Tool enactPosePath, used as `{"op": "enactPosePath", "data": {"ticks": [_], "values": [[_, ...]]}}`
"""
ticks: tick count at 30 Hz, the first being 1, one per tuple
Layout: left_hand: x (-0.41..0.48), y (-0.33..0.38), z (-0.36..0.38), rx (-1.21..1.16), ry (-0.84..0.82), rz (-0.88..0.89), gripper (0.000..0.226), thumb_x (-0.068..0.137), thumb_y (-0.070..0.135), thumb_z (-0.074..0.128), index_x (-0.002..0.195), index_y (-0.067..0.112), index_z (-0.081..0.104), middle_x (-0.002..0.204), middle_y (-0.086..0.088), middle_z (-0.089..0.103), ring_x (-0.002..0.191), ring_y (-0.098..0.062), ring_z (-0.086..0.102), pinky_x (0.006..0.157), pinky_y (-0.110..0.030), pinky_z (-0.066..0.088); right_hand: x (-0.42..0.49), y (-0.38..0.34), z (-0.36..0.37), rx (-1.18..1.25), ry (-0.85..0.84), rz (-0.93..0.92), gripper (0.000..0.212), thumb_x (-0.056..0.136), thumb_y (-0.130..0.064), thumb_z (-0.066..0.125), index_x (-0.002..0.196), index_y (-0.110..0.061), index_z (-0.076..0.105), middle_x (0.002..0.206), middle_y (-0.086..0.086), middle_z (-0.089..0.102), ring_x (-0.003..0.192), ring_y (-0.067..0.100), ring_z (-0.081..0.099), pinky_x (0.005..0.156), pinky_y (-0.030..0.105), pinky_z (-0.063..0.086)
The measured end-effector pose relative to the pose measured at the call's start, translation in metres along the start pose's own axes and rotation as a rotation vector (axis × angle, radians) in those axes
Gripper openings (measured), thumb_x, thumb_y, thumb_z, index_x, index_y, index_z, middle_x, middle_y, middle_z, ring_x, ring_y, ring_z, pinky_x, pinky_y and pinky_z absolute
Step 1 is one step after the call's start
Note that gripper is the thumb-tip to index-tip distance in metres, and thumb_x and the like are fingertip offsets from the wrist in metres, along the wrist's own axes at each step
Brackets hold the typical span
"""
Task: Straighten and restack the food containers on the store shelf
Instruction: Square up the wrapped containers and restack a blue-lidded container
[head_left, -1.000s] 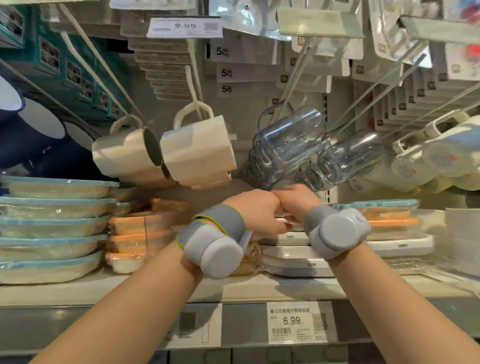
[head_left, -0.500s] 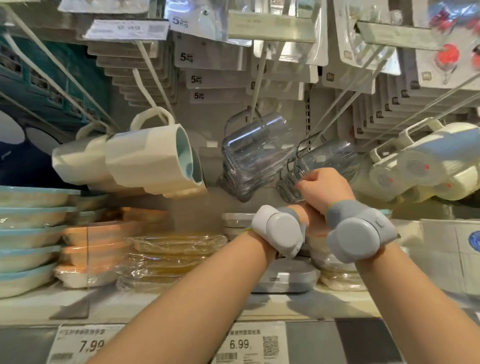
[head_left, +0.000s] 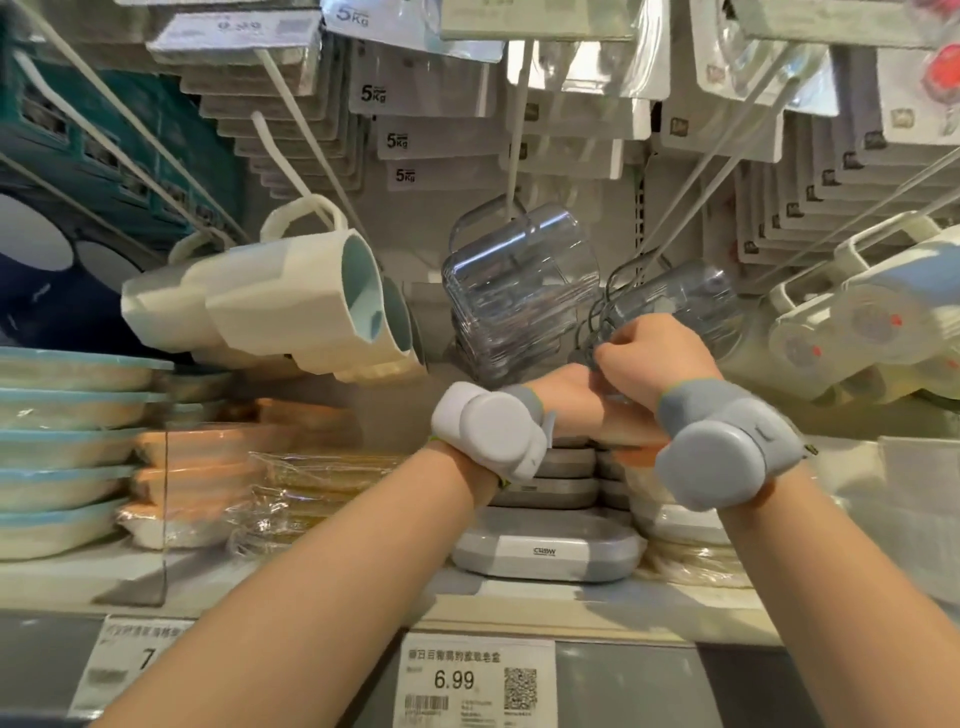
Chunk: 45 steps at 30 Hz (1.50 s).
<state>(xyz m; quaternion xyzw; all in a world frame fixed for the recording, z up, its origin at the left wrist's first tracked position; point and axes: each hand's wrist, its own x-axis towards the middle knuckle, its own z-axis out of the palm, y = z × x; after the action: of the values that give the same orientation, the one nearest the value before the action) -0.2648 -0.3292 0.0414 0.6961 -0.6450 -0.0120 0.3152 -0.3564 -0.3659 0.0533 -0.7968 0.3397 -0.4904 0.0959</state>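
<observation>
Store shelf (head_left: 322, 582), both hands raised above the grey containers (head_left: 545, 548).

Right hand (head_left: 652, 353): fingers curled shut at the wire handles of the clear mugs (head_left: 675, 306) hung on a peg; the exact handle pinched is hard to make out. Left hand (head_left: 563, 387): mostly hidden behind its white wrist unit (head_left: 491, 436) and the right hand, so its grip cannot be told. Grey containers: stacked on the shelf directly below the wrists, upper ones partly covered by the arms; only the bottom one shows its label. Wrapped stack (head_left: 291, 499) (film glare hides its contents) just left of them; orange-lidded tubs (head_left: 197, 478) and blue-rimmed trays (head_left: 62, 452) further left, trays cut off by the frame edge. Cream mugs (head_left: 291, 306) hang upper left. Price tag (head_left: 475, 680) reads 6.99; its neighbour (head_left: 135, 660) is blocked by the left forearm.
</observation>
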Motion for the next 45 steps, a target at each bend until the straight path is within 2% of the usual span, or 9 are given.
{"op": "enactPosePath", "data": {"ticks": [4, 10, 15, 19, 23, 31, 35, 41, 45], "values": [[-0.028, -0.008, -0.025, 0.004, 0.113, -0.034, 0.046, 0.076, 0.046, 0.071, 0.109, 0.013, 0.072, 0.092, 0.000, 0.065, 0.083, -0.014, 0.054, 0.075, -0.026, 0.043, 0.003, -0.003, -0.005, -0.039, -0.022, 0.010, 0.024, 0.081, -0.018, 0.051, 0.090, -0.006, 0.070, 0.091, 0.017, 0.065, 0.079, 0.032, 0.053, 0.069, 0.029, 0.039], [-0.078, -0.028, -0.053, 0.040, 0.148, -0.102, 0.052, 0.076, 0.050, 0.069, 0.122, 0.026, 0.065, 0.112, 0.011, 0.064, 0.103, -0.007, 0.057, 0.087, -0.020, 0.042, -0.007, -0.018, 0.004, 0.029, -0.143, 0.023, 0.035, 0.085, -0.022, 0.053, 0.110, -0.002, 0.066, 0.115, 0.017, 0.066, 0.103, 0.033, 0.061, 0.089, 0.038, 0.049], [-0.113, -0.049, -0.071, 0.149, 0.167, -0.157, 0.051, 0.077, 0.052, 0.067, 0.122, 0.028, 0.065, 0.125, 0.006, 0.065, 0.111, -0.011, 0.059, 0.101, -0.028, 0.045, -0.022, -0.047, 0.030, 0.106, -0.313, -0.004, 0.036, 0.085, -0.027, 0.055, 0.105, 0.000, 0.068, 0.100, 0.017, 0.068, 0.084, 0.026, 0.060, 0.091, 0.045, 0.052], [-0.146, -0.068, -0.099, 0.245, 0.227, -0.182, 0.045, 0.075, 0.052, 0.069, 0.113, 0.027, 0.070, 0.113, 0.004, 0.071, 0.102, -0.010, 0.063, 0.090, -0.026, 0.049, -0.039, -0.078, 0.053, 0.229, -0.406, -0.044, 0.055, 0.087, -0.054, 0.044, 0.104, -0.010, 0.071, 0.103, 0.008, 0.066, 0.097, 0.026, 0.062, 0.092, 0.037, 0.049], [-0.179, -0.091, -0.133, 0.271, 0.320, -0.209, 0.042, 0.072, 0.050, 0.072, 0.106, 0.025, 0.074, 0.105, 0.003, 0.073, 0.092, -0.009, 0.063, 0.082, -0.027, 0.050, -0.057, -0.109, 0.076, 0.362, -0.593, -0.171, 0.096, 0.060, -0.086, 0.039, 0.118, -0.015, 0.066, 0.124, 0.003, 0.063, 0.117, 0.024, 0.058, 0.106, 0.043, 0.042], [-0.222, -0.137, -0.196, 0.307, 0.421, -0.093, 0.029, 0.072, 0.035, 0.077, 0.100, 0.033, 0.071, 0.086, 0.025, 0.063, 0.081, 0.005, 0.059, 0.067, -0.004, 0.045, -0.075, -0.173, 0.104, 0.371, -0.679, -0.447, 0.063, 0.066, -0.071, 0.058, 0.117, -0.034, 0.058, 0.126, -0.008, 0.059, 0.119, 0.011, 0.053, 0.109, 0.033, 0.038], [-0.233, -0.157, -0.217, 0.319, 0.486, -0.044, 0.032, 0.069, 0.033, 0.079, 0.100, 0.030, 0.070, 0.085, 0.024, 0.062, 0.078, 0.003, 0.059, 0.079, -0.017, 0.049, -0.077, -0.199, 0.119, 0.374, -0.667, -0.473, 0.084, 0.060, -0.069, 0.058, 0.131, -0.026, 0.054, 0.132, -0.006, 0.057, 0.123, 0.011, 0.052, 0.112, 0.036, 0.036], [-0.250, -0.193, -0.241, 0.301, 0.677, 0.047, 0.035, 0.067, 0.033, 0.081, 0.101, 0.025, 0.072, 0.078, 0.019, 0.062, 0.063, 0.009, 0.055, 0.067, -0.015, 0.044, -0.078, -0.240, 0.139, 0.371, -0.510, -0.466, 0.052, 0.081, -0.044, 0.063, 0.128, -0.023, 0.058, 0.123, -0.001, 0.064, 0.114, 0.014, 0.059, 0.105, 0.030, 0.042], [-0.260, -0.216, -0.257, 0.184, 0.767, 0.051, 0.034, 0.074, 0.034, 0.076, 0.105, 0.021, 0.068, 0.086, 0.014, 0.065, 0.077, -0.002, 0.058, 0.073, -0.014, 0.046, -0.083, -0.269, 0.145, 0.384, -0.371, -0.494, 0.039, 0.086, -0.031, 0.062, 0.124, -0.024, 0.059, 0.107, -0.005, 0.061, 0.103, 0.011, 0.056, 0.093, 0.023, 0.041]]}}
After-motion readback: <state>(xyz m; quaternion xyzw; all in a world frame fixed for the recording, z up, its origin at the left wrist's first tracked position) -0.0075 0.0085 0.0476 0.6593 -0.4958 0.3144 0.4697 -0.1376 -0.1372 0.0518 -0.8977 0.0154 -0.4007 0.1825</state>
